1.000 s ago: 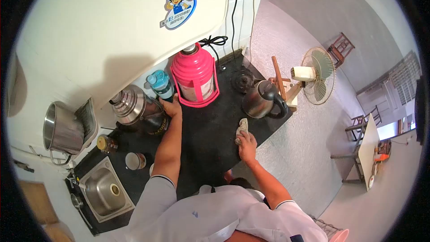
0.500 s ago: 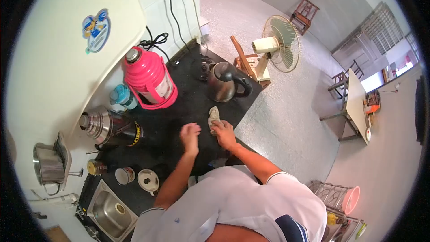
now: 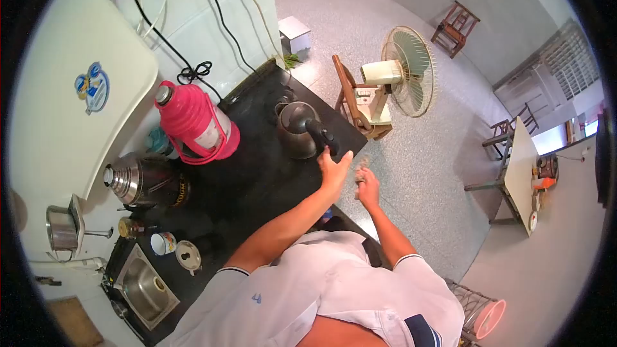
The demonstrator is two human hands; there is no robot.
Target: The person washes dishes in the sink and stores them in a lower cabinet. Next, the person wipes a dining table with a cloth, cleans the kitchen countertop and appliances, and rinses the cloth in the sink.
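A dark metallic electric kettle [image 3: 297, 132] stands on the black countertop beside its base [image 3: 285, 99], its black handle turned toward me. My left hand [image 3: 335, 170] reaches to the lower end of that handle. One fingertip meets the handle, while another digit stretches out to the right, apart from it. Whether the palm bears any weight is not visible. Held in my right hand [image 3: 369, 191] is a crumpled greyish cloth [image 3: 362, 170], bunched in closed fingers by the counter's right edge, with the floor showing behind it.
A pink thermos [image 3: 196, 122] and a black-and-steel vacuum flask [image 3: 151, 180] stand along the wall. Nearer the sink [image 3: 138, 283] are an enamel mug [image 3: 163, 243], a lidded pot [image 3: 188, 256] and a jar [image 3: 130, 227]. Beyond the counter, a fan [image 3: 408, 71] rests on a wooden chair [image 3: 347, 93].
My left hand has moved from above the counter to the kettle's handle. My right hand has lifted the cloth off the countertop and shifted right to the edge. The camera view has shifted.
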